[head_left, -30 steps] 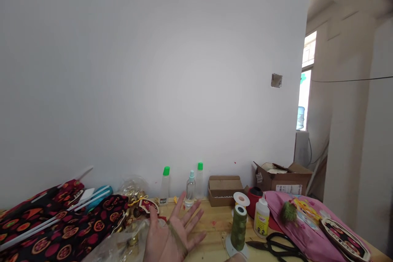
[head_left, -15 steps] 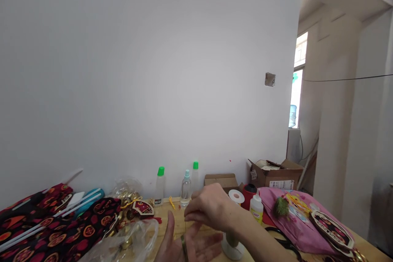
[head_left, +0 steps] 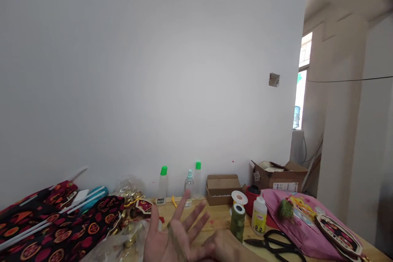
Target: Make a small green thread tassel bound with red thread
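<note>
My left hand [head_left: 173,237] is held palm up over the wooden table [head_left: 216,217], fingers spread apart; faint olive strands seem to cross the palm. My right hand [head_left: 225,249] sits low at the bottom edge, its closed fingers pressed against the little-finger side of the left palm; what they pinch is too small to see. Just right of the hands stands an olive green thread spool [head_left: 238,222], with a white spool [head_left: 239,197] behind it. A white glue bottle [head_left: 259,215] and black scissors [head_left: 276,245] lie further right.
Dark patterned fabric [head_left: 61,229] and a plastic bag of gold bells [head_left: 127,235] fill the left. Green-capped bottles [head_left: 163,184], a clear bottle [head_left: 188,186] and a small cardboard box [head_left: 223,188] line the wall. Pink cloth [head_left: 299,223] with a green pompom [head_left: 286,210] lies right.
Half a second ago my right hand was raised over the left palm; it has dropped to the palm's right side. The left fingers have spread wide again.
</note>
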The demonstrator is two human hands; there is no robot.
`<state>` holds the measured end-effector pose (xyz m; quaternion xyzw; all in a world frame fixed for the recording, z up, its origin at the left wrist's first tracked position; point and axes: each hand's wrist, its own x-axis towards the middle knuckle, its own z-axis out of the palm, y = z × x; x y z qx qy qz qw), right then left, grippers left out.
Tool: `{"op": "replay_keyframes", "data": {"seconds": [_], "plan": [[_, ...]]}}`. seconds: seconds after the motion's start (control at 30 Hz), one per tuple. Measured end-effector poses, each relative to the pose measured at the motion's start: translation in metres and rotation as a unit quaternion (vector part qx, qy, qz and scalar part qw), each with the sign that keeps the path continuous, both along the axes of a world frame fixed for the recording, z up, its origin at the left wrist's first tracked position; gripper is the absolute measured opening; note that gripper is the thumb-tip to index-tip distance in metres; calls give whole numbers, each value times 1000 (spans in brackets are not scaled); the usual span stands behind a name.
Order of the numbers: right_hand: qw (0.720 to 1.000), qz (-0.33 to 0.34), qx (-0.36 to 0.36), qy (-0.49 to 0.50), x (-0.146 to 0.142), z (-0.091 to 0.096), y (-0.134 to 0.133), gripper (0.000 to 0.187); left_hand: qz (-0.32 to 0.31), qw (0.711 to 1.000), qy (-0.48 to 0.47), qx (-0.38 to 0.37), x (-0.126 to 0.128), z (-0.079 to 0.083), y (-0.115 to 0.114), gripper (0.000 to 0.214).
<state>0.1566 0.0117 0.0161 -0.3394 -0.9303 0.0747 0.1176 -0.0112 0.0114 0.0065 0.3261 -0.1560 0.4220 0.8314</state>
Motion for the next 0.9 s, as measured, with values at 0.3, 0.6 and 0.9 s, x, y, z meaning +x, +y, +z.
{"op": "replay_keyframes", "data": {"seconds": [0.3,0.6,0.9], "plan": [[978,-122,156,-67,44,89,-6,19,84,991,-104,-6,-16,-12,20,48],[932,-251,260,16,70,224,37,17,188,962,-187,-70,-40,-23,33,40],[858,-221,261,383,81,370,-12,47,300,931,-139,-154,-40,-34,36,44]]}}
